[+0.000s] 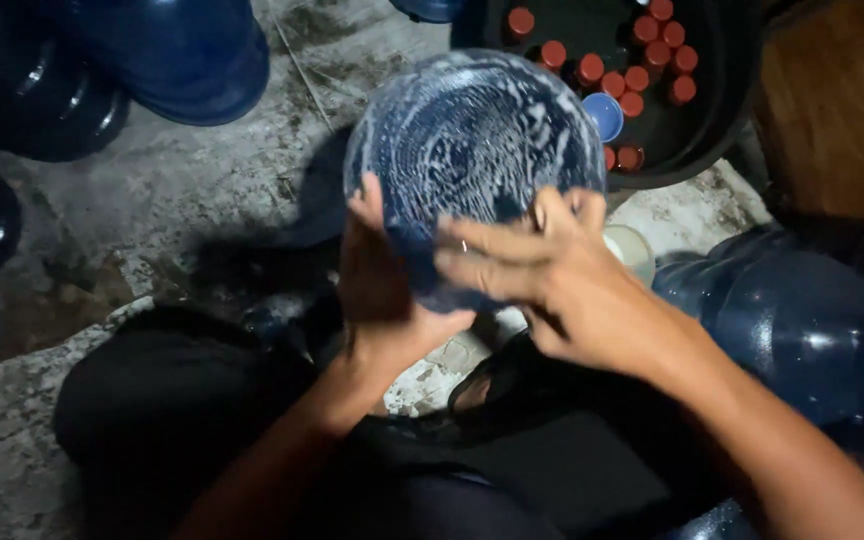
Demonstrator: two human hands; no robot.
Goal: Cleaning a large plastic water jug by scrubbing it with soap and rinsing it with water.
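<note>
A big blue water jug (472, 150) covered in white soap foam is held up in the middle, above the wet concrete floor (182, 190). Its round bottom faces the camera, so its long way points far, away from the person. The left hand (382, 290) presses flat on its near left side, fingers together. The right hand (542, 275) lies on its near right side, fingers spread on the jug. Both hands are just as near. Far right, a black tub (712, 110) holds red caps (637, 75). More blue jugs (792, 320) lie right and far left.
</note>
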